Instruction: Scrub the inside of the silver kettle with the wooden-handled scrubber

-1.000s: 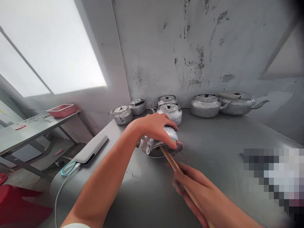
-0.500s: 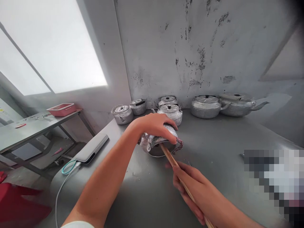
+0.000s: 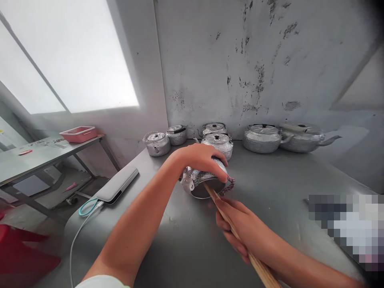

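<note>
My left hand [image 3: 207,158] curves over a silver hammered kettle [image 3: 189,179] and grips its body. The kettle lies tipped on its side, its round opening toward me. A cord-wrapped handle [image 3: 231,185] sticks out at its right. Closed around a long wooden stick [image 3: 228,220] is my right hand [image 3: 237,224]. The stick's far end reaches into the kettle's opening, so its tip is hidden inside.
Several lidded silver kettles [image 3: 261,140] stand along the wall at the back of the grey table [image 3: 186,248]. A grey power bank [image 3: 118,185] with a cable lies at left. Beyond it, a side table carries a pink basket [image 3: 79,135]. A red stool [image 3: 24,252] is at lower left.
My right hand sits slightly farther left along the stick, and the stick's near end has swung a little. My left hand keeps its hold on the kettle. The camera view has shifted slightly.
</note>
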Demonstrator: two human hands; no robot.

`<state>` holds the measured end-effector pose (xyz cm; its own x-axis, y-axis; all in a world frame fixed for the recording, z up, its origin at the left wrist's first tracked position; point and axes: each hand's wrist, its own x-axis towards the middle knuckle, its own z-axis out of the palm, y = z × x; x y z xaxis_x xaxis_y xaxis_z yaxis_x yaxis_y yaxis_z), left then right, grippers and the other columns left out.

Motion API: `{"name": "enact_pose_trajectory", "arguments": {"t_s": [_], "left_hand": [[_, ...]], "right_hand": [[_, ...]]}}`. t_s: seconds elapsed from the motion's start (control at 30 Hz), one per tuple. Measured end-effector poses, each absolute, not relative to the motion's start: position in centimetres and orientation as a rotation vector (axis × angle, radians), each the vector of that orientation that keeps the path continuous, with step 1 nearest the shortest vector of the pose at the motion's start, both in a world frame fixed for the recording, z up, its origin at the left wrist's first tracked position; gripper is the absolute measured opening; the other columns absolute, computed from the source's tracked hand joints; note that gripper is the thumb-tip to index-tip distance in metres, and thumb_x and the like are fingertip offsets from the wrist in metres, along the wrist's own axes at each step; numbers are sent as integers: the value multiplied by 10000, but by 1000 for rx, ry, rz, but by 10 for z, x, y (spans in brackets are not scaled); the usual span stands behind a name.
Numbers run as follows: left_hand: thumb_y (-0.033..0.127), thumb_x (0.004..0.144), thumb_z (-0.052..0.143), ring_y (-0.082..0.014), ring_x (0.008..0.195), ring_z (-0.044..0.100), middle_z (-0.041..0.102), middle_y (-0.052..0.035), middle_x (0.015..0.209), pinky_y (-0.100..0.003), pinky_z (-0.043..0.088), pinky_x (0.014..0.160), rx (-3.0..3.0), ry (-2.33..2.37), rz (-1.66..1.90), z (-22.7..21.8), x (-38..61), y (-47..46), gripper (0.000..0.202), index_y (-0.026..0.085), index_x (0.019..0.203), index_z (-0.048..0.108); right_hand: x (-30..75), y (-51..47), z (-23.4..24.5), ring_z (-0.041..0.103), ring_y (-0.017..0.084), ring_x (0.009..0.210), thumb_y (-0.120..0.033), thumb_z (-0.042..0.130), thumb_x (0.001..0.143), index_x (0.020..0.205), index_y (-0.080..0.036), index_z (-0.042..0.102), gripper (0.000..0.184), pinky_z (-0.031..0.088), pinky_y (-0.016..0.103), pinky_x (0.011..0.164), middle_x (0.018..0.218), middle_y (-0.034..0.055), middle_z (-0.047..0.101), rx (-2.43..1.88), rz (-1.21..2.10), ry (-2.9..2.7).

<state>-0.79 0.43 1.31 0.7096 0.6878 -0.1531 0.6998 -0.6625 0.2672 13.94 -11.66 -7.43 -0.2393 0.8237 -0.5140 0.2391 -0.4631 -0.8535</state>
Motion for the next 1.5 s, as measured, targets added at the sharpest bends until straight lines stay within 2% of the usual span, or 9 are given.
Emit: {"name": "enact_pose_trajectory", "arguments": {"t_s": [0.27,0.5,0.87,1.1,1.33,1.5], "left_hand": [[683,705,645,-269,1230,518,568,67,1376,-319,444,982,2596,1077,-46,14,-12,7,622,391,1254,636],[659,744,638,-256,1239,502,560,69,1381,-293,438,968,2581,1050,-28,14,-14,7,594,384,1270,631],[648,727,655,-258,1260,503,577,81,1375,-295,401,1035,2557,1087,-22,15,-12,7,580,382,1243,654],[641,737,657,-255,1245,511,582,74,1366,-295,414,1023,2577,1115,-29,16,-9,3,574,377,1247,650],[641,727,664,-264,1244,512,583,85,1362,-296,430,982,2580,1131,-21,16,-8,2,559,399,1231,654],[655,716,665,-273,1231,524,584,74,1366,-301,450,946,2572,1129,-8,15,-8,1,583,397,1238,653]], "right_hand": [[132,-109,-87,301,44,323,-524,350,991,992,-214,496,343,328,181,290,616,-101,405,-1495,1716,-1318],[138,-96,-102,287,55,313,-602,378,954,941,-221,491,397,321,189,275,550,-106,396,-1425,1701,-1288],[140,-94,-102,298,44,319,-457,380,983,900,-216,514,288,313,170,272,559,-100,391,-1359,1704,-1325],[141,-98,-103,284,48,318,-539,336,989,916,-224,489,358,322,173,277,543,-110,370,-1370,1706,-1312],[147,-102,-95,294,49,329,-554,328,988,892,-228,487,375,319,175,287,546,-106,372,-1400,1716,-1331],[151,-106,-79,289,37,348,-461,423,970,849,-228,482,269,301,168,303,581,-102,377,-1454,1688,-1362]]}}
